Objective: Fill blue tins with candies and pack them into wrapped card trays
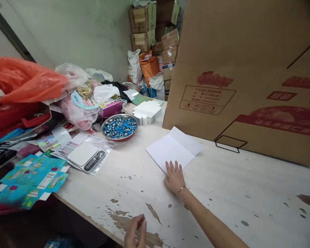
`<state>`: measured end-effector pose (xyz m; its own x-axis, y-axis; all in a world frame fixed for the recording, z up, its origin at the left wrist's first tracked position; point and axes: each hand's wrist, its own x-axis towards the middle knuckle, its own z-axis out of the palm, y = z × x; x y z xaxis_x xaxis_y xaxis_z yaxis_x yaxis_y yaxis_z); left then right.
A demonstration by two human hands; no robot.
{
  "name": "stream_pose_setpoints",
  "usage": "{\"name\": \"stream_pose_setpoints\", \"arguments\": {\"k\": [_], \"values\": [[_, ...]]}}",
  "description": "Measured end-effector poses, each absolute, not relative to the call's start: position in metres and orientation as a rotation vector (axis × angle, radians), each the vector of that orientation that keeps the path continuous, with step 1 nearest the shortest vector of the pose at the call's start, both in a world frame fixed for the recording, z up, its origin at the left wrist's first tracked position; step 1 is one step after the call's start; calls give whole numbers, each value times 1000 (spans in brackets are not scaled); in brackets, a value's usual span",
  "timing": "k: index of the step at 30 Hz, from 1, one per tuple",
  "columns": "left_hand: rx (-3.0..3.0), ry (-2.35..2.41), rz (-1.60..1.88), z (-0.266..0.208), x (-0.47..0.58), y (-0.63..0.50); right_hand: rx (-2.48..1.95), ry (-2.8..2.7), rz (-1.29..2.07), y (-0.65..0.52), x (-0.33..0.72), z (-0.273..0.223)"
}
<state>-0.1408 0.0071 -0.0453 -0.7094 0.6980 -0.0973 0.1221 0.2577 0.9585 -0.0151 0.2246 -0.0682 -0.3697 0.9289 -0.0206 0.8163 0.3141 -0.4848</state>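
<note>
A creased white sheet of paper [167, 148] lies on the table with one fold line across it, its right part slightly raised. My right hand [175, 178] rests flat on the sheet's near edge, fingers spread, a thin bracelet at the wrist. Low in the view, my left hand [136, 232] is held by the table's near edge, fingers loosely bent and apart from the thumb, with nothing visible between them. It is away from the paper.
A large cardboard box [237, 86] stands behind the paper. On the left are a bowl of blue-and-silver discs [120, 127], a small digital scale [84, 154], flat turquoise cartons [32, 181], a stack of white cards [147, 111] and plastic bags [26, 81]. The table [204, 206] has peeling patches.
</note>
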Motion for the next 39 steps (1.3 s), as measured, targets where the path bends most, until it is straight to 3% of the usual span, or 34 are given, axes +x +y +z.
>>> {"name": "stream_pose_setpoints", "arguments": {"k": [5,9,12,15,19,22,31,35,39], "values": [[678,1894,1301,-42,-100,28,-1465,-1914,1179,300,22,-57],[480,1796,1225,-22,-82,53,-1328,-1606,1369,319,83,10],[401,1690,1257,8,-71,87,-1050,-1031,1667,321,137,64],[224,1450,1408,41,-54,121,-1011,-730,1751,311,180,89],[-14,903,1467,72,-30,144,-1110,-610,1833,284,212,69],[-87,774,1504,74,-26,142,-1210,-534,1911,258,220,41],[-31,1885,1373,6,-82,43,-1475,-408,2155,158,183,-11],[-106,1705,1339,2,-83,-24,-1552,-592,2452,76,118,-22],[-477,1449,1524,-9,-95,-95,-1385,-1390,2720,-9,47,-29]]}}
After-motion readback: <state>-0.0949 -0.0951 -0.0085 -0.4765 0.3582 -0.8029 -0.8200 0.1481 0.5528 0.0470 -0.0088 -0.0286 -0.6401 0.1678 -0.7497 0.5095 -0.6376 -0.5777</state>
